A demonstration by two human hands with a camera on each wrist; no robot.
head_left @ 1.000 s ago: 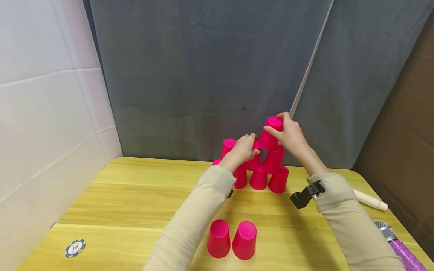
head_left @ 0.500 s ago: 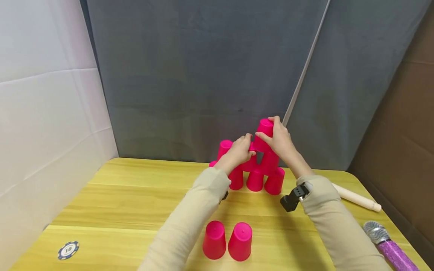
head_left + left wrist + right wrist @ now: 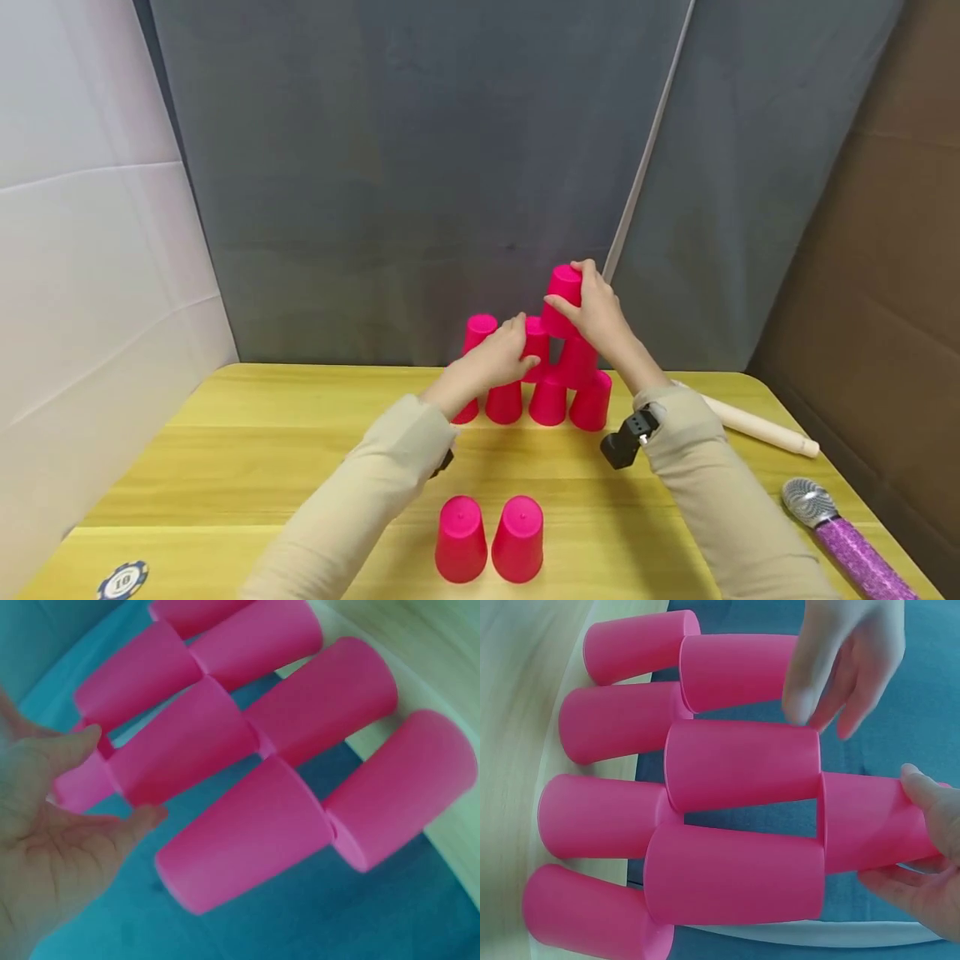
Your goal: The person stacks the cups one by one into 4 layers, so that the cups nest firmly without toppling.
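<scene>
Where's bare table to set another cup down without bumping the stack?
Free: the wide strip between the pyramid of pink cups and the two loose cups, and the left table towards the poker chip. Crowded: right edge, with rolling pin and microphone.

Right hand [image 3: 922,855] grips top pink cup [image 3: 874,821]; stacked pink cups [image 3: 735,825] beneath; left hand [image 3: 847,660] alongside, fingers relaxed.

A makeshift recording booth: a yellow wooden table [image 3: 247,467] stands boxed in by a grey cloth backdrop [image 3: 390,167], white sheeting [image 3: 82,250] and brown cardboard [image 3: 885,250].
</scene>
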